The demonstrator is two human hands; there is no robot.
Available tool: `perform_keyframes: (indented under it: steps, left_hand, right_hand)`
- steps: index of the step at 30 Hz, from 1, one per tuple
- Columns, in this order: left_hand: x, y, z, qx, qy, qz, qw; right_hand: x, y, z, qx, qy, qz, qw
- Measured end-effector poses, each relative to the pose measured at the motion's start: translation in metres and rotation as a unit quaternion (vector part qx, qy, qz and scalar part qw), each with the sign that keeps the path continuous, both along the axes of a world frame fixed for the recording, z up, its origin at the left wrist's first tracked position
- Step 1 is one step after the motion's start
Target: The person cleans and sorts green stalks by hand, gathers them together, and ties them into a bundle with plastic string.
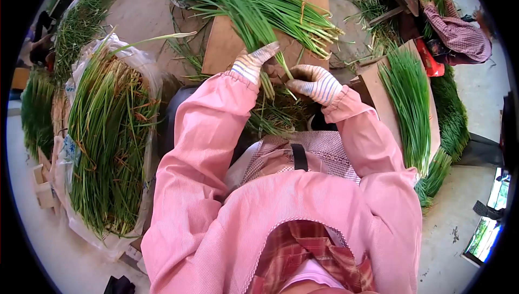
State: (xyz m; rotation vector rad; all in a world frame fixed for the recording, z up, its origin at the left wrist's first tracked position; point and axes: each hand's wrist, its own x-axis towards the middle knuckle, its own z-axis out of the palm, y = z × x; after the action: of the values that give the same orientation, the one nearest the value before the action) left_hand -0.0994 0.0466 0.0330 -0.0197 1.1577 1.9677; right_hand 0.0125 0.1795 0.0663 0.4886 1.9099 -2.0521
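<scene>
My left hand (254,62), in a striped, soiled glove, is closed around a bunch of green chives (246,21). Their leaves fan away over the board, and the pale stem ends point back toward my lap. My right hand (314,84), gloved the same way, pinches at a single chive stalk (285,70) by its lower end, just right of the bunch. Beyond my hands, a second pile of chives (286,18) lies across a brown board (219,51), stems to the right. Loose leaves and trimmings (275,113) lie below my hands.
At left stands a plastic-lined container (154,78) packed with untidy chives. On the right, neat chives (408,105) lie on another board (424,59), with more bundles (450,113) beside it. Another person's checked sleeve (459,37) shows at upper right. Leaves litter the floor.
</scene>
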Motion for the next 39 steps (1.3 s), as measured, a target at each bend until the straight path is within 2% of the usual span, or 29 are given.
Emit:
perform_keyframes:
  steps: [2, 4, 5, 6, 7, 8, 9, 10, 12, 14, 15, 16, 18, 20, 24, 26, 28, 29, 30, 32, 33, 34, 36, 37, 39]
  left_hand:
    - [-0.005, 0.004, -0.007, -0.001, -0.015, -0.001, 1.000]
    - [-0.008, 0.008, -0.010, -0.066, 0.105, 0.058, 0.991]
    - [-0.016, 0.008, -0.017, -0.011, 0.029, 0.051, 0.998]
    - [-0.027, 0.007, -0.023, 0.045, -0.046, 0.044, 0.997]
    - [-0.030, 0.005, -0.012, 0.072, -0.078, 0.075, 0.992]
    - [-0.032, 0.002, 0.000, 0.099, -0.111, 0.107, 0.983]
    - [-0.036, -0.003, -0.006, 0.104, -0.068, 0.123, 0.985]
    - [-0.039, -0.006, -0.007, 0.110, -0.025, 0.139, 0.984]
    - [-0.036, -0.008, -0.010, 0.062, -0.002, 0.128, 0.990]
    - [-0.033, -0.006, -0.013, 0.114, -0.076, 0.068, 0.988]
    - [-0.024, 0.000, 0.000, 0.099, -0.080, 0.082, 0.989]
    - [-0.026, 0.002, -0.008, 0.141, -0.062, 0.057, 0.986]
    - [-0.024, 0.004, -0.002, 0.121, -0.038, 0.043, 0.991]
    - [-0.023, 0.007, -0.003, 0.130, -0.016, 0.045, 0.990]
    - [-0.027, 0.007, -0.002, 0.206, -0.005, 0.060, 0.977]
    - [-0.028, 0.004, -0.002, 0.189, -0.012, 0.064, 0.980]
    - [-0.025, 0.002, 0.002, 0.154, -0.029, 0.057, 0.986]
    - [-0.024, 0.003, 0.007, 0.150, -0.051, 0.059, 0.986]
    - [-0.026, 0.004, 0.006, 0.159, -0.049, 0.059, 0.984]
    - [-0.028, 0.001, 0.000, 0.219, -0.010, 0.044, 0.975]
    - [-0.025, 0.002, 0.006, 0.201, -0.039, 0.065, 0.977]
    - [-0.027, -0.002, 0.002, 0.203, -0.040, 0.070, 0.976]
    - [-0.035, -0.004, -0.006, 0.277, 0.020, -0.024, 0.960]
    - [-0.031, -0.004, 0.005, 0.238, 0.025, 0.001, 0.971]
    - [-0.034, -0.005, 0.007, 0.271, 0.008, 0.012, 0.962]
  right_hand:
    - [-0.006, 0.000, -0.005, 0.005, 0.014, -0.016, 1.000]
    - [-0.009, 0.000, -0.011, 0.026, 0.057, 0.012, 0.998]
    - [-0.007, 0.007, -0.008, 0.095, -0.012, 0.076, 0.992]
    - [-0.005, 0.018, -0.023, 0.190, 0.060, 0.107, 0.974]
    - [-0.004, 0.031, -0.032, 0.294, 0.140, 0.025, 0.945]
    - [-0.003, 0.044, -0.040, 0.392, 0.215, -0.055, 0.893]
    - [-0.006, 0.052, -0.028, 0.406, 0.198, -0.137, 0.881]
    - [-0.011, 0.072, -0.039, 0.471, 0.183, -0.159, 0.849]
    - [-0.005, 0.093, -0.050, 0.624, 0.102, -0.118, 0.766]
    - [-0.009, 0.097, -0.063, 0.660, 0.060, -0.075, 0.745]
    - [-0.011, 0.092, -0.062, 0.690, 0.017, -0.057, 0.721]
    - [-0.015, 0.097, -0.065, 0.685, 0.016, -0.063, 0.726]
    - [-0.023, 0.107, -0.068, 0.652, 0.009, -0.028, 0.757]
    - [-0.023, 0.108, -0.064, 0.646, -0.001, -0.040, 0.763]
    - [-0.018, 0.097, -0.016, 0.521, 0.259, -0.198, 0.789]
    - [-0.015, 0.099, -0.031, 0.324, 0.224, -0.302, 0.868]
    - [-0.009, 0.118, -0.071, 0.473, 0.071, -0.138, 0.867]
    - [-0.011, 0.118, -0.074, 0.477, 0.069, -0.130, 0.866]
    - [-0.012, 0.113, -0.052, 0.516, 0.068, -0.138, 0.843]
    - [-0.007, 0.117, -0.045, 0.575, 0.123, -0.183, 0.788]
    - [-0.004, 0.122, -0.049, 0.563, 0.173, -0.212, 0.780]
    - [0.000, 0.123, -0.050, 0.549, 0.118, -0.225, 0.797]
    - [0.009, 0.133, -0.066, 0.410, 0.087, -0.237, 0.876]
    - [0.010, 0.113, -0.026, 0.324, 0.086, -0.292, 0.896]
    - [0.013, 0.100, 0.023, 0.223, 0.189, -0.389, 0.873]
